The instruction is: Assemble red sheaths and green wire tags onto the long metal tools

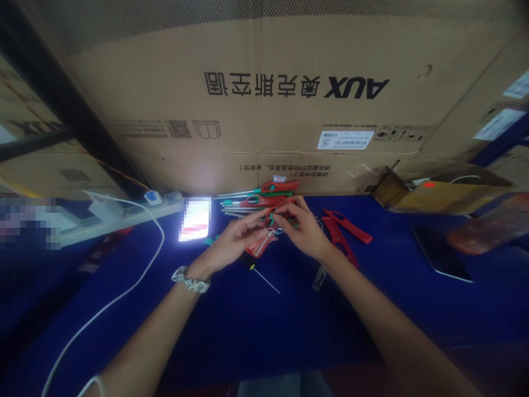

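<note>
Between both hands, over the blue table (264, 336), is an opened red long-necked lighter (259, 243) with thin wires and a teal part showing. My left hand (236, 238) grips its body from the left, fingers closed round it. The fingers of my right hand (305, 227) are pinched on the lighter's upper part near the wires; the exact piece is hidden. Behind the hands lie several red and green lighters (266, 199) with metal barrels. A thin screwdriver (265, 278) lies just below my left hand. Red shell pieces (341, 234) and a clear plastic piece (319, 278) lie near my right wrist.
A lit screen (195, 219) stands left of the hands. A white cable (155, 248) runs from the power strip (111, 223) across the left side. At right are a dark phone (440, 256), a yellow box (438, 203) and a blurred bottle-like object (487, 226). A large cardboard box (264, 121) stands behind.
</note>
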Tool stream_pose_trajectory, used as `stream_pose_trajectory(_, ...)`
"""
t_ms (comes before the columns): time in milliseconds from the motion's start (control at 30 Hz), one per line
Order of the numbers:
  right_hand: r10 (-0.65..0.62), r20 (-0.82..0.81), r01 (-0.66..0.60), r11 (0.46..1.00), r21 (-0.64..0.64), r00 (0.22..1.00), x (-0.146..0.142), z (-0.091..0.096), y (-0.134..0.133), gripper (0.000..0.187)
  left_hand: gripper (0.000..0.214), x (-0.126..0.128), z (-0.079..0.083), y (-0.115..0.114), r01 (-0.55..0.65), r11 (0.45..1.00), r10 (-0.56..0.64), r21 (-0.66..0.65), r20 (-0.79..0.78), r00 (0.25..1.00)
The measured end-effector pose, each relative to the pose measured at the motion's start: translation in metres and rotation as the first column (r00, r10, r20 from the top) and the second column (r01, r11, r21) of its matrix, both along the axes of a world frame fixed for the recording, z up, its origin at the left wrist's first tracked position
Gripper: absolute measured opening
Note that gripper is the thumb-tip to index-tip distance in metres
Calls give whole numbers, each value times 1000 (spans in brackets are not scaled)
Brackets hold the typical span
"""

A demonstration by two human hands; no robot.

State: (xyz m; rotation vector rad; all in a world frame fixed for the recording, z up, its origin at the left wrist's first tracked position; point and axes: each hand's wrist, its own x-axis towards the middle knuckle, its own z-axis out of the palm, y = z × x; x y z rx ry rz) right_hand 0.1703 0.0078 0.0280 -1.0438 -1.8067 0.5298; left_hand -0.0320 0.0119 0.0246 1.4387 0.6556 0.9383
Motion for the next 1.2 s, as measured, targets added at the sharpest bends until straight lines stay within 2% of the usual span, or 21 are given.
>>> stream_pose_trajectory(167,-65,-29,65,998,-6,997,-4,-3,0,16,40,5,-3,1,-101,988,111,-119,79,991)
stream_pose_trajectory(300,-114,-18,114,993,-6,993,-8,-4,-2,16,41,8,-5,-1,-97,968,124,-231,108,986)
stream_pose_trajectory(500,-106,-97,110,993,37,990,-11,-2,-2,13,44,13,-6,-2,-232,961,248,-149,103,963)
stream_pose_trajectory(600,-124,-114,134,988,80,986,-13,-2,-1,10,45,16,-6,-2,-268,951,286,-154,106,952)
stream_pose_trajectory(867,-169,-104,185,970,158,980,-13,0,0,6,43,20,-5,-5,-288,936,317,-205,128,940)
stream_pose_trajectory(967,-180,-90,192,971,145,980,-13,1,-1,8,43,21,-6,-6,-284,930,319,-232,133,938)
stream_pose_trajectory(1200,-105,-70,113,985,132,992,-11,3,0,11,42,20,-4,-7,-262,932,302,-251,136,944)
